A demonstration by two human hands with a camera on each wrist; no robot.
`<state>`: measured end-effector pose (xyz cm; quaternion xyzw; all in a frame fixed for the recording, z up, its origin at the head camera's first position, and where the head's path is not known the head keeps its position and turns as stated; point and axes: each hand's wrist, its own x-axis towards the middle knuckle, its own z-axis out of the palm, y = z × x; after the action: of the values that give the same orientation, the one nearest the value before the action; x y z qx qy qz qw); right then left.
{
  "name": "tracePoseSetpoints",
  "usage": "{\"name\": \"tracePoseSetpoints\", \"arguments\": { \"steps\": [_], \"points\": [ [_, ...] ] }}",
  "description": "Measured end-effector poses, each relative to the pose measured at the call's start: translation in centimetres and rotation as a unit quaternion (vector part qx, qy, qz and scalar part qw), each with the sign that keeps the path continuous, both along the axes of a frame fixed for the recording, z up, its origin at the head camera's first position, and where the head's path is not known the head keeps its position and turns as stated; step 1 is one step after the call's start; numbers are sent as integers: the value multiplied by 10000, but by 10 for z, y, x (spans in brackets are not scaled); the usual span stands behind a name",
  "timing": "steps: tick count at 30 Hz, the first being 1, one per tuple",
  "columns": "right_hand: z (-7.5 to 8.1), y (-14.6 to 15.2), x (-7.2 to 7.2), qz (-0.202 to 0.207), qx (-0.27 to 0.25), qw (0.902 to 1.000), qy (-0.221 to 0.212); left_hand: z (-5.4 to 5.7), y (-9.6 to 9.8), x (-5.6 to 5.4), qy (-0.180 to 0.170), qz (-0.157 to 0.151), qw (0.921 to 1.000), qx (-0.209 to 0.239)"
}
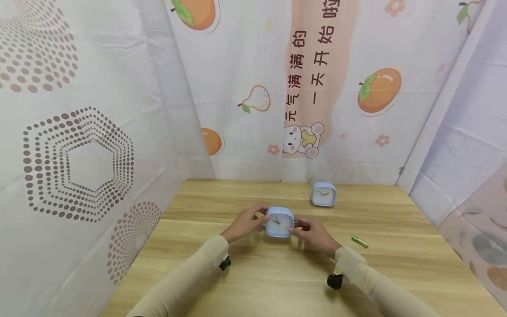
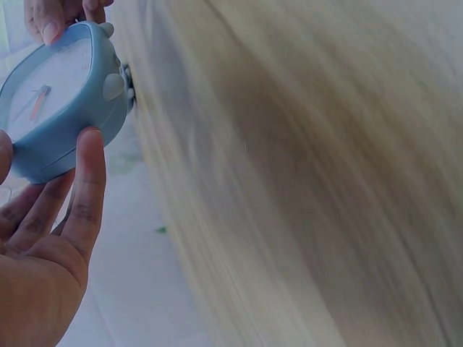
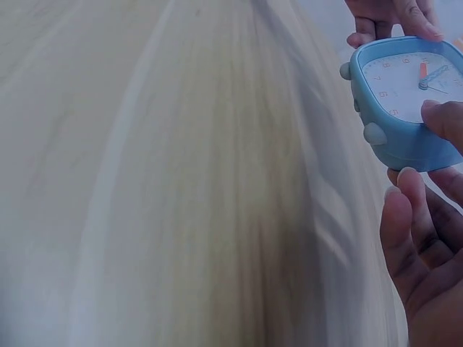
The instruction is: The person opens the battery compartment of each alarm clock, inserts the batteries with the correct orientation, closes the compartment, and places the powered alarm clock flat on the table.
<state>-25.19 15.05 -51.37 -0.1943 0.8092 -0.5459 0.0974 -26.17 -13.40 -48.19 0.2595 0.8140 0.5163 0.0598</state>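
A light blue alarm clock (image 1: 279, 223) with rounded corners and a white dial is held between both hands, its face toward the head camera. My left hand (image 1: 246, 223) grips its left side, thumb on the front rim and fingers behind. On the opposite side my right hand (image 1: 313, 233) pinches the lower right edge, thumb (image 3: 443, 119) over the dial's border. Both wrist views show the clock (image 2: 72, 101) raised off the wooden table, with small knobs (image 3: 375, 134) along its underside. Orange and pale hands show on the dial.
A second light blue clock (image 1: 323, 194) stands toward the back of the wooden table (image 1: 253, 281), right of the held one. A green battery (image 1: 359, 241) lies to the right of my right hand. Printed curtains (image 1: 237, 57) hang behind the table and along both sides.
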Motion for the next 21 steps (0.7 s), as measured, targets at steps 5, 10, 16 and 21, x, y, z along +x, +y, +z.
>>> {"name": "tracePoseSetpoints", "arguments": {
  "steps": [5, 10, 16, 21],
  "points": [
    [0, 11, 7, -15, 15, 10000, -71, -3, 11, 2, 3, -39, 10000, -73],
    [-4, 17, 9, -106, -35, 9993, -352, -3, 20, 5, 57, -22, 9998, -185],
    [-5, 24, 11, -195, 29, 9990, -405, -7, 27, 5, 141, -68, 9997, -170],
    [-11, 31, 12, -124, -29, 9988, -470, -10, 33, 7, 123, -182, 9995, -207]
  ]
}}
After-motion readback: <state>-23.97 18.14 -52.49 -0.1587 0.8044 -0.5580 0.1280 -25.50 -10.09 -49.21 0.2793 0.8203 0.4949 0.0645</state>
